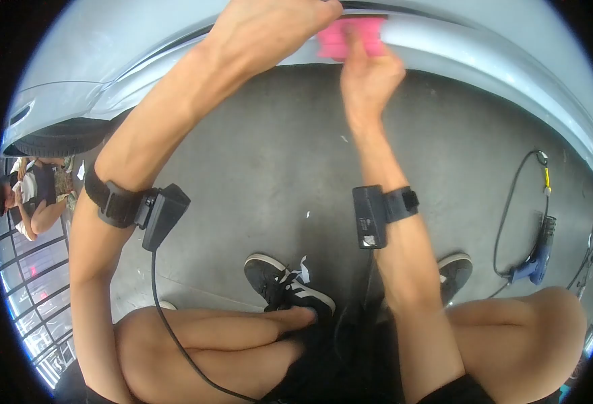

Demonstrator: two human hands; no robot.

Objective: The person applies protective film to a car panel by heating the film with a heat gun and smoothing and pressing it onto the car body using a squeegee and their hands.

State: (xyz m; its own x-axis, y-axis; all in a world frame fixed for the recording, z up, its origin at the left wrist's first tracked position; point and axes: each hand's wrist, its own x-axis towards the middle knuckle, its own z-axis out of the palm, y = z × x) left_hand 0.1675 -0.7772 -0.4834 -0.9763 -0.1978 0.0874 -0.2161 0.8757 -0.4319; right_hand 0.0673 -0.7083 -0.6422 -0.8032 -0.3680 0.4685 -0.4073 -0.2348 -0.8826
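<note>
My right hand [374, 74] grips a pink squeegee [337, 42], a flat piece with shaped edges, its thumb laid over the face. The squeegee lies against the pale, glossy side sill [438, 39] of a car. Just left of it and higher, my left hand [276, 27] reaches to the dark gap [414, 9] above the sill. Its fingers are curled and partly cut off by the top of the view. What they pinch, if anything, is hidden.
A blue heat gun [531, 269] with a cable lies on the grey floor [263, 168] at right. Left are a car tyre [60, 137], a black grid rack [37, 283] and another person [37, 192]. Cabled black devices [165, 215] are strapped to both my forearms.
</note>
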